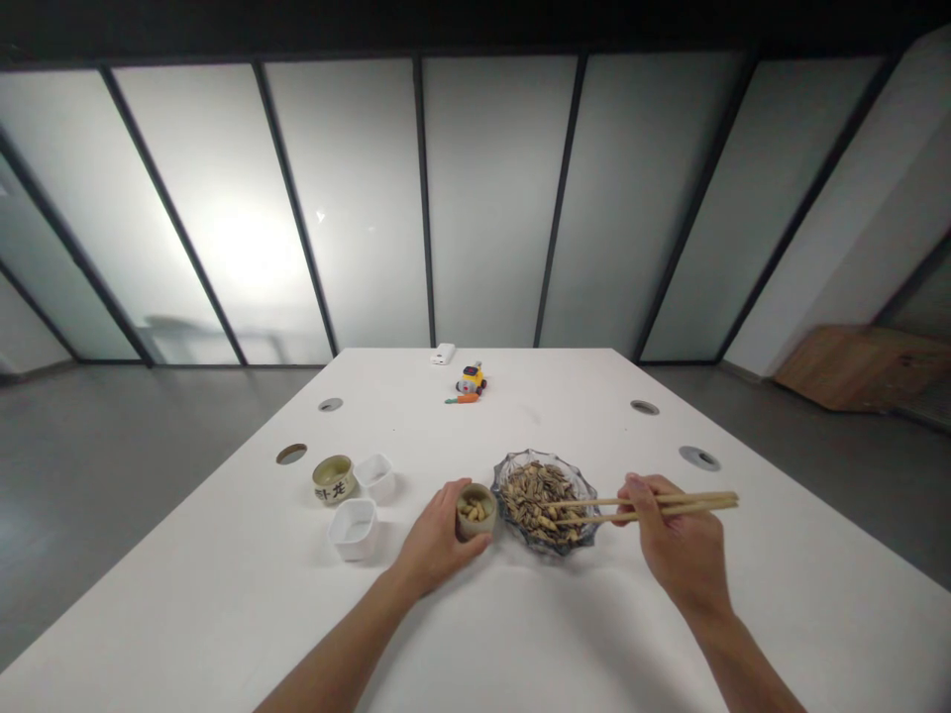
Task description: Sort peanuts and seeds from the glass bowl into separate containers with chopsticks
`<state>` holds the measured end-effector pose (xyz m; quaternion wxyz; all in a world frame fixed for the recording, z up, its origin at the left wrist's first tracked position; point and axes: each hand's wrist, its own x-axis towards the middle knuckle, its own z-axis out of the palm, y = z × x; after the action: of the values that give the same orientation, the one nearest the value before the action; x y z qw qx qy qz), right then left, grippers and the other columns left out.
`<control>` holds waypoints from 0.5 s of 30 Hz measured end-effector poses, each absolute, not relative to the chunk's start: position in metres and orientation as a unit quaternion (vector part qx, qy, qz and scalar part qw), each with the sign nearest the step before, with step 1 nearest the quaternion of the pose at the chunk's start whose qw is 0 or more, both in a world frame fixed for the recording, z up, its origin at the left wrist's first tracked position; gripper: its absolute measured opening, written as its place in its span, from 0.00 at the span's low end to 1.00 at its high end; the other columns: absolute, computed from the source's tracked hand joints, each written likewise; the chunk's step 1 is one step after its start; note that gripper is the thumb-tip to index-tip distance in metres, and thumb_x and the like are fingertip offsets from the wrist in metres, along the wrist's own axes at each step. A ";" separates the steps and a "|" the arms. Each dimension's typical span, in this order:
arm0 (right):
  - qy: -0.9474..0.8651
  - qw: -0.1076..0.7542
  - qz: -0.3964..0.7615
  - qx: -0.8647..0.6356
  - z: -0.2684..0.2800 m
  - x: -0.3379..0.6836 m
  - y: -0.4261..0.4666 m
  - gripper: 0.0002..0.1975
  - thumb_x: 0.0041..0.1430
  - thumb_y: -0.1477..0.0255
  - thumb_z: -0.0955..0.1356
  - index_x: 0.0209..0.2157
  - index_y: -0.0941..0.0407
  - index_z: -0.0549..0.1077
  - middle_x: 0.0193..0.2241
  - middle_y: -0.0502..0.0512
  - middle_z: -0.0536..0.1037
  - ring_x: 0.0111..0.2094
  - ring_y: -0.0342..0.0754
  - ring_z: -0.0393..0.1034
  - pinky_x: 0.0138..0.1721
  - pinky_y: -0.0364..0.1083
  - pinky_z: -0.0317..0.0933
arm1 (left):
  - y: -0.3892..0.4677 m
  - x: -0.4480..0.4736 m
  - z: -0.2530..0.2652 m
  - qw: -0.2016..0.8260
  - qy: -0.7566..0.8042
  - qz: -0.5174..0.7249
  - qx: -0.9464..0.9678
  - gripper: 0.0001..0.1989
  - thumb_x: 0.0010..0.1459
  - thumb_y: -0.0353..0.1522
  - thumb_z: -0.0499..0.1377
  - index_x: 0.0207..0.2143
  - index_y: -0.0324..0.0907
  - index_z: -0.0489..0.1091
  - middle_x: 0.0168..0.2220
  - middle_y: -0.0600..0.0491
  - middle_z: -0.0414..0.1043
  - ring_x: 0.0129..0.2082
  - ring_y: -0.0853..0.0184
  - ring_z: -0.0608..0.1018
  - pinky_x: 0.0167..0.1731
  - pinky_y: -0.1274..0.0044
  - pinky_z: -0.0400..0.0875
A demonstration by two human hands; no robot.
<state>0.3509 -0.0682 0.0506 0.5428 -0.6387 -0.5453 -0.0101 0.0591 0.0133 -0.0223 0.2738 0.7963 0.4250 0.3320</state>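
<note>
My left hand [440,535] is wrapped round a small greenish ceramic cup [475,530] with several yellowish nut-like pieces in it. Right beside the cup is a scalloped clear glass bowl [586,485], heaped with striped sunflower seeds [541,490] and a few paler pieces. A pair of wooden chopsticks [687,503] is gripped in my right hand [680,540]. Their tips lie slightly apart among the seeds; whether they pinch a piece, I cannot tell.
To the left stand a greenish bowl with dark characters [334,480] and two white square dishes [354,530]. Farther back are a yellow toy car [472,379], an orange carrot-shaped item [467,399] and a white box-like object [444,354]. The white table [520,634] has round holes near both sides.
</note>
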 end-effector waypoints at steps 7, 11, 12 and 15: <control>-0.553 0.536 0.034 -0.638 0.045 0.355 -0.064 0.30 0.67 0.43 0.63 0.25 0.52 0.77 0.19 0.53 0.81 0.21 0.50 0.78 0.25 0.45 0.70 | 0.013 0.059 -0.022 0.273 0.427 0.333 0.796 0.35 0.53 0.31 0.67 0.63 0.46 0.64 0.61 0.44 0.71 0.62 0.52 0.73 0.65 0.60 0.65; -0.585 0.519 0.024 -0.623 0.045 0.354 -0.063 0.29 0.67 0.44 0.63 0.26 0.52 0.78 0.20 0.53 0.81 0.22 0.50 0.78 0.24 0.45 0.68 | 0.012 0.060 -0.019 0.271 0.428 0.330 0.797 0.35 0.53 0.31 0.68 0.63 0.46 0.64 0.61 0.45 0.72 0.62 0.51 0.74 0.65 0.60 0.66; -0.592 0.515 0.022 -0.620 0.045 0.354 -0.063 0.29 0.66 0.44 0.64 0.26 0.52 0.78 0.20 0.52 0.81 0.22 0.50 0.78 0.24 0.45 0.68 | 0.012 0.060 -0.018 0.271 0.428 0.330 0.797 0.35 0.53 0.31 0.68 0.63 0.46 0.64 0.61 0.45 0.72 0.62 0.51 0.74 0.65 0.60 0.66; -0.604 0.509 0.036 -0.612 0.047 0.352 -0.064 0.27 0.67 0.46 0.65 0.26 0.52 0.78 0.21 0.52 0.82 0.23 0.51 0.79 0.24 0.45 0.67 | 0.012 0.060 -0.018 0.270 0.427 0.330 0.798 0.35 0.53 0.32 0.68 0.63 0.46 0.64 0.61 0.45 0.72 0.62 0.52 0.74 0.65 0.60 0.66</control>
<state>0.3524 -0.0637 0.0466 0.5092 -0.6122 -0.6039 0.0356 0.0602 0.0119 -0.0181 0.2696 0.7976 0.4271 0.3296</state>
